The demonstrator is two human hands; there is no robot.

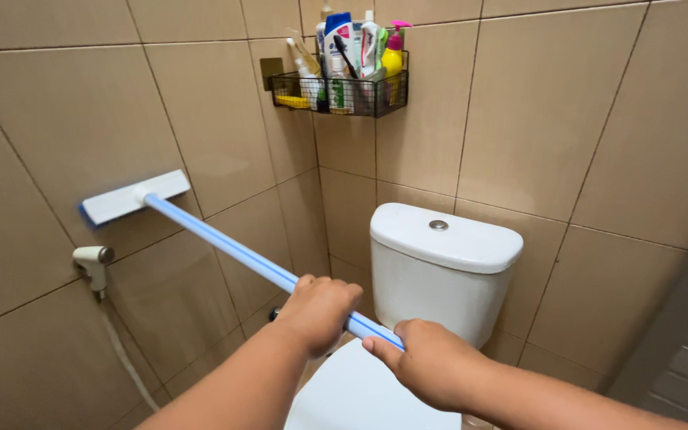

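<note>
1. The left hand (322,309) was clenched around the blue-and-white pole (236,252) of a long-handled scrubber, knuckles up, gripping it further along toward the head.
2. The right hand (431,362) was wrapped around the same pole just behind the left, near its lower end, with the thumb lying along the shaft.
3. The pole ran up and to the left from the two hands, crossing in front of the tiled wall (65,111).
4. At its far end, the flat white scrubber head (133,196), edged in blue, lay pressed against the left wall tiles, tilted slightly.
5. Just below the head, a white spray nozzle (94,263) sat in its wall holder, with a pale hose (125,358) hanging down from it.
6. Beneath and beyond the hands stood a white toilet; its cistern (439,267) backed against the far wall, with a round silver flush button (438,225) on the lid.
7. High in the corner, a black wire basket (340,89) held assorted bottles and tubes.
</note>
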